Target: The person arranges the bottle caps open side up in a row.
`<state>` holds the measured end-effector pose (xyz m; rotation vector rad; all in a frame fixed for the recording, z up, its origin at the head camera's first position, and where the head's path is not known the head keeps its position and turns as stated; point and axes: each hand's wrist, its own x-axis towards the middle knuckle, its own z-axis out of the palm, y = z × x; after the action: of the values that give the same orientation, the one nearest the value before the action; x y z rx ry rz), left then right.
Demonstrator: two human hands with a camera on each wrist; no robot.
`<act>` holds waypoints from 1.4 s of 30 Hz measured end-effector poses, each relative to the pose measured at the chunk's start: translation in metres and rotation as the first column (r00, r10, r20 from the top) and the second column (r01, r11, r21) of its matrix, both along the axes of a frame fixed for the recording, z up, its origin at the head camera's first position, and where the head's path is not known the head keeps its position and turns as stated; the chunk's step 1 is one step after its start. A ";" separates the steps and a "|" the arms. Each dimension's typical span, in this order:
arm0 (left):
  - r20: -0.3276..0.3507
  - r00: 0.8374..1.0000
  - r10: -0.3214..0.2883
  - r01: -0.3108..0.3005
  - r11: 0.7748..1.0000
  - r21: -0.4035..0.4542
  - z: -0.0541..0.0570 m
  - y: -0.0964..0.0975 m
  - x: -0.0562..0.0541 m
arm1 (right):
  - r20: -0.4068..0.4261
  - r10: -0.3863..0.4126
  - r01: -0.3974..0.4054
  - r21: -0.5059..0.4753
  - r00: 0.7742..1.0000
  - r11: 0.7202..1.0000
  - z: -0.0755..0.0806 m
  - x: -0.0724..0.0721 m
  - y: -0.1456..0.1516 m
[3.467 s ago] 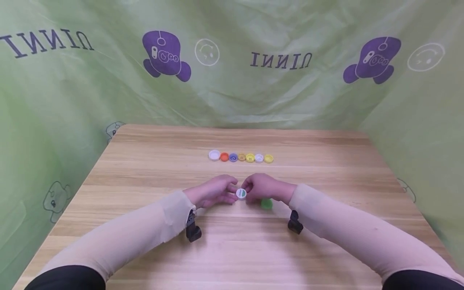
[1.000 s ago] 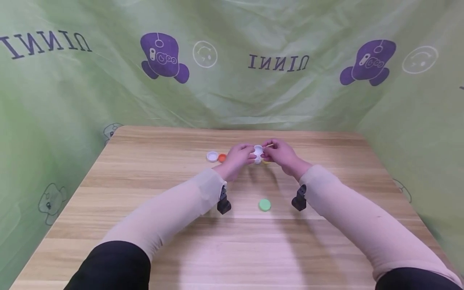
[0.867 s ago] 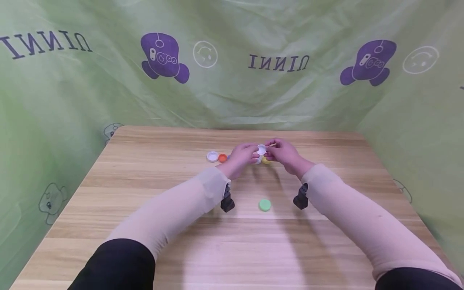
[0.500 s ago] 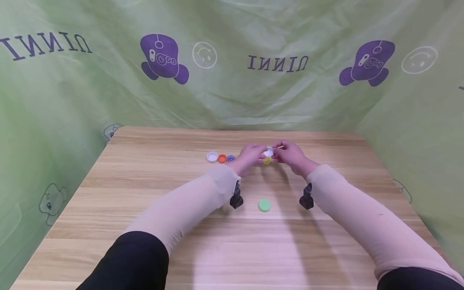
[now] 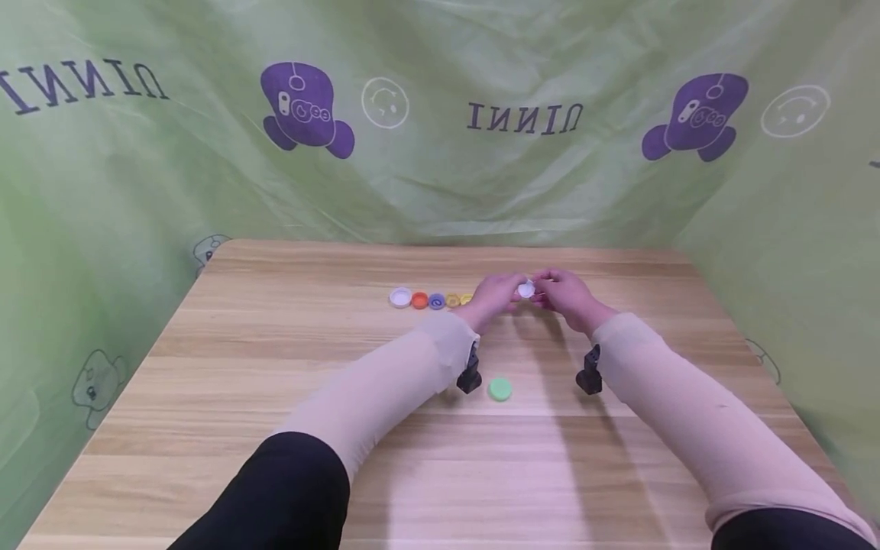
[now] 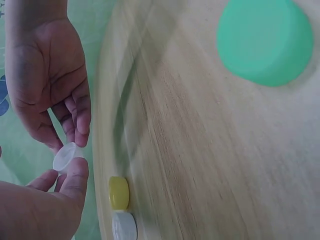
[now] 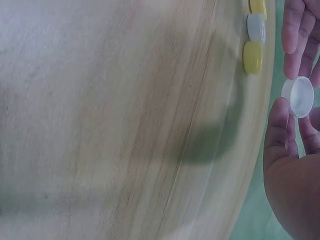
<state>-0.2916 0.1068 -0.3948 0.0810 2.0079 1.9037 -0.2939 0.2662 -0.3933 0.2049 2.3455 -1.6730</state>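
A white bottle cap (image 5: 525,289) is held above the table, between my left hand (image 5: 496,298) and my right hand (image 5: 569,296). Fingertips of both hands pinch its rim from opposite sides. The right wrist view shows the cap's hollow side (image 7: 302,97) and ribbed edge. Beneath the hands runs a row of caps: white (image 5: 401,298), orange (image 5: 419,300), blue (image 5: 436,301), amber (image 5: 452,300) and yellow (image 5: 466,299). My left hand hides the row's right end in the head view. A white cap (image 6: 124,226) and yellow cap (image 6: 119,193) show there in the left wrist view.
A lone green cap (image 5: 499,389) lies nearer the front, between the two forearms. The wooden table (image 5: 275,367) extends around the caps. A green printed curtain (image 5: 440,191) stands behind it and at both sides.
Both hands have carried the white cap from mid-table near the green cap back to the row, then rightward along it past its right end. The green cap stays put.
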 end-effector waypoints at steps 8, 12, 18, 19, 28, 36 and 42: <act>-0.014 1.000 -0.021 0.021 1.000 0.001 -0.004 0.007 0.000 | 0.014 0.010 -0.010 0.007 1.000 1.000 -0.001 0.002 0.005; 0.010 0.997 -0.074 0.074 0.997 -0.038 -0.004 0.010 0.002 | 0.043 0.032 -0.034 0.038 0.999 0.999 -0.002 0.004 0.009; 0.058 0.995 -0.079 0.087 0.986 -0.139 -0.003 0.013 0.004 | 0.090 0.097 -0.102 0.054 0.991 0.993 -0.004 0.005 0.016; 0.063 0.995 -0.077 0.085 0.986 -0.141 -0.004 0.013 0.004 | 0.095 0.107 -0.112 0.052 0.990 0.992 -0.005 0.005 0.016; 0.088 0.991 -0.101 0.112 0.985 -0.131 -0.007 0.017 0.004 | 0.125 0.120 -0.130 0.072 0.985 0.989 -0.008 0.002 0.017; 0.085 0.994 -0.074 0.082 0.992 -0.099 -0.007 0.006 0.002 | 0.127 0.100 -0.115 0.117 0.987 0.986 -0.011 -0.001 0.011; 0.088 0.996 0.030 -0.024 0.998 -0.060 -0.007 -0.014 -0.006 | 0.137 0.096 -0.115 0.138 0.986 0.984 -0.010 -0.003 0.009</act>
<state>-0.2975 0.0927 -0.4015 -0.0460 2.0131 1.8299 -0.2967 0.2753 -0.4036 0.2057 2.3390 -1.3982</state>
